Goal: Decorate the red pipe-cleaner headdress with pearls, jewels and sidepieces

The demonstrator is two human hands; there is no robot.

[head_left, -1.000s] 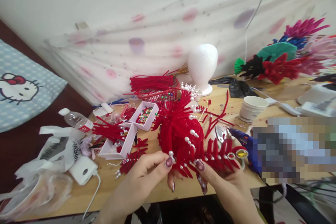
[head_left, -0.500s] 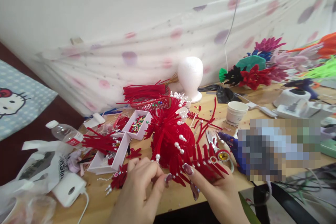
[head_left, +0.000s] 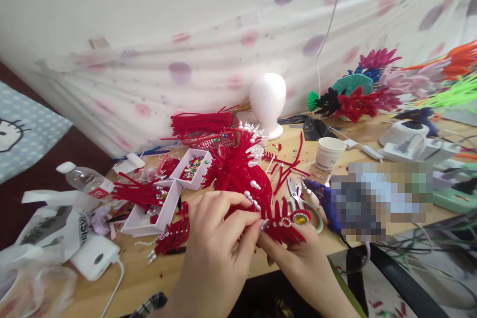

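Note:
My right hand (head_left: 298,253) grips a red pipe-cleaner ornament (head_left: 278,223), a feathery piece set with pearls, round rhinestones and a yellow gem at its outer end. My left hand (head_left: 219,238) is closed over the ornament's inner end, its fingertips meeting those of my right hand; their exact hold is partly hidden. Just beyond them rises a large red pipe-cleaner headdress (head_left: 238,179) with white pearls on its tips, partly covered by my left hand. A second red beaded piece (head_left: 171,233) lies to the left of my left hand.
White boxes (head_left: 175,206) of beads and red stems stand left, near a plastic bottle (head_left: 87,181). Scissors (head_left: 296,191), a blue glue gun (head_left: 320,198) and a paper cup (head_left: 330,154) are right. Behind stands a white foam head (head_left: 267,102). Cables and power strips crowd the right side.
My left hand has moved right and forward from apart to meet my right hand at the ornament. The ornament has shifted slightly left, and the whole view has shifted a little.

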